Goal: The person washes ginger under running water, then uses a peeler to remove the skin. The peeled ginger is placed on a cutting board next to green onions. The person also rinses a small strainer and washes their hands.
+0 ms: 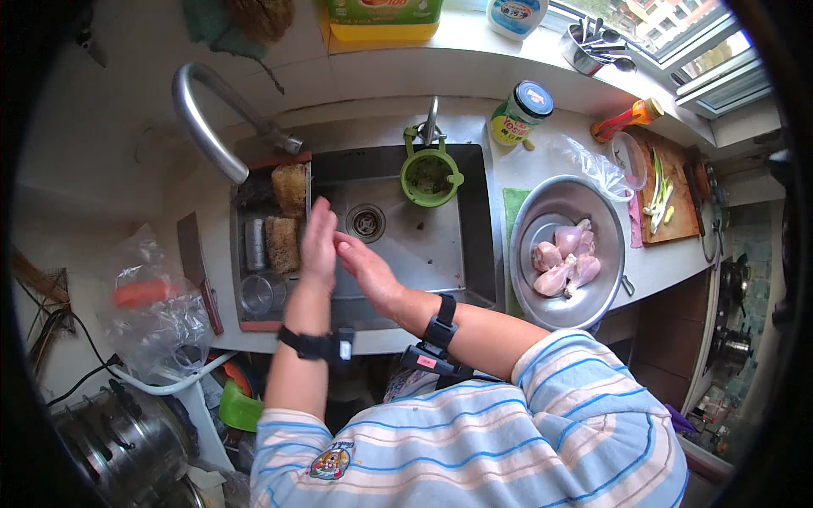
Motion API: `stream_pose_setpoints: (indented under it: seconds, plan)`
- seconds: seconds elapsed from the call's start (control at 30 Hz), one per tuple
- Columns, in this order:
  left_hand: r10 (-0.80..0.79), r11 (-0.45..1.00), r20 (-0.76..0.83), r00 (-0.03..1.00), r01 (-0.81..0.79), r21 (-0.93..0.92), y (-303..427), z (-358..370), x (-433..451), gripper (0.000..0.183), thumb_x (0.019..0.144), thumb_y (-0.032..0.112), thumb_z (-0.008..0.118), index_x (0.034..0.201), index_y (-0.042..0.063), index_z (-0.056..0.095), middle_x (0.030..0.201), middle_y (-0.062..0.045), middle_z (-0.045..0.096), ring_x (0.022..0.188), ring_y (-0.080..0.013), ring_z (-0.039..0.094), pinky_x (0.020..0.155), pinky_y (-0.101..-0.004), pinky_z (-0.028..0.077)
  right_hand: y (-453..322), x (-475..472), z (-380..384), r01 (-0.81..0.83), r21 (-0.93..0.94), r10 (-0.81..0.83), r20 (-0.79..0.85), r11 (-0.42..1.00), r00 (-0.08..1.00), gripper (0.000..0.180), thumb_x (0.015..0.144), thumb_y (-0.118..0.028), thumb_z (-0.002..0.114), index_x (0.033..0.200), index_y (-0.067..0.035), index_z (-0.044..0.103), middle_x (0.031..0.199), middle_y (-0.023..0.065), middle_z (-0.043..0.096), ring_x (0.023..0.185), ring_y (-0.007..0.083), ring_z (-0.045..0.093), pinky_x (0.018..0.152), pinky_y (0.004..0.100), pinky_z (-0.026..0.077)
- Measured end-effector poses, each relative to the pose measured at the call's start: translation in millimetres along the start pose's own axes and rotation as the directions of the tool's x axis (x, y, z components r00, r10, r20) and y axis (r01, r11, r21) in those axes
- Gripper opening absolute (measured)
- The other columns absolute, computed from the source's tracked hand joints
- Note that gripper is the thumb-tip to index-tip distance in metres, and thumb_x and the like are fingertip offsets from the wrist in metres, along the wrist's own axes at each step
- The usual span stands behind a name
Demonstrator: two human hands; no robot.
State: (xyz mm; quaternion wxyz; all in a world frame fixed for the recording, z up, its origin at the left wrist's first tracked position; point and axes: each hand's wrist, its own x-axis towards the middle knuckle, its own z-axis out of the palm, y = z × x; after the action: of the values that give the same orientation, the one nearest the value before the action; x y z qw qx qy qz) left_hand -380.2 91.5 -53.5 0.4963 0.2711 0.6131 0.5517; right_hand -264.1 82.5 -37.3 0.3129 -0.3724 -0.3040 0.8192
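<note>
Both my hands are bare and hold nothing. My left hand [319,244], blurred, is held flat above the left side of the stainless steel sink [413,254]. Facing it, my right hand [369,265] is stretched out with the thumb side up. The two palms are close together near the fingertips; whether they touch is hard to tell. Below and beyond them is the sink's drain strainer [366,222]. A green strainer basket [432,179] hangs at the back right of the sink, with dark scraps inside. The curved faucet [190,108] stands at the back left.
Raw chicken drumsticks [568,260] lie in a metal bowl [565,311] on the right. Beyond are a cutting board [683,209] with scallions [658,190] and a lidded jar [521,114]. Loofah sponges [284,244] fill a side compartment. A cleaver [194,247] lies left.
</note>
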Motion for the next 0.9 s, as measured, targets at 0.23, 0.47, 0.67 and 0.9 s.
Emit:
stream_pose_setpoints:
  seconds: [0.23,0.47,0.67,0.9]
  plan:
    - [-0.246,0.879,-0.072,0.967,0.191,-0.438,-39.6,55.5,-79.8,0.062,0.104,0.045,0.038,0.154,0.008,0.031,0.157,-0.008,0.034,0.144,-0.0223,0.030,0.118,-0.0337,0.023,46.3,42.2,-30.1,-0.053,-0.211,0.025,-0.134,0.976,0.991,0.072,0.102,-0.048,0.040,0.152,0.001,0.026,0.155,0.0186,0.034,0.144,0.0271,0.032,0.118,0.0356,0.024]
    - [-0.359,0.804,-0.084,0.929,0.263,-0.534,-25.1,28.1,-74.2,0.070,0.100,0.055,0.044,0.150,0.007,0.038,0.146,-0.005,0.046,0.132,-0.0192,0.044,0.111,-0.0336,0.034,34.4,35.3,3.5,0.036,-0.433,0.011,0.105,0.901,0.994,0.060,0.104,-0.043,0.036,0.149,-0.004,0.038,0.150,0.0174,0.044,0.140,0.0261,0.037,0.116,0.0348,0.026]
    - [-0.281,0.772,-0.107,0.954,0.158,-0.615,-62.4,2.9,-41.6,0.071,0.098,0.059,0.042,0.152,0.014,0.031,0.151,-0.010,0.037,0.141,-0.0294,0.031,0.116,-0.0461,0.023,110.2,51.1,-22.3,0.216,-0.698,-0.141,0.164,0.683,0.976,0.083,0.086,-0.054,0.060,0.150,-0.012,0.030,0.155,0.0193,0.033,0.144,0.0404,0.020,0.120,0.0459,0.016]
    - [-0.425,0.868,0.019,0.905,0.413,-0.276,-47.1,-1.3,-53.1,0.054,0.099,0.059,0.040,0.125,0.013,0.052,0.112,-0.009,0.062,0.105,-0.0256,0.063,0.085,-0.0426,0.054,-0.5,40.3,-10.0,0.144,-0.890,0.174,0.240,0.433,0.955,0.051,0.090,-0.045,0.045,0.102,-0.004,0.073,0.101,0.0276,0.067,0.106,0.0429,0.062,0.096,0.0452,0.045]
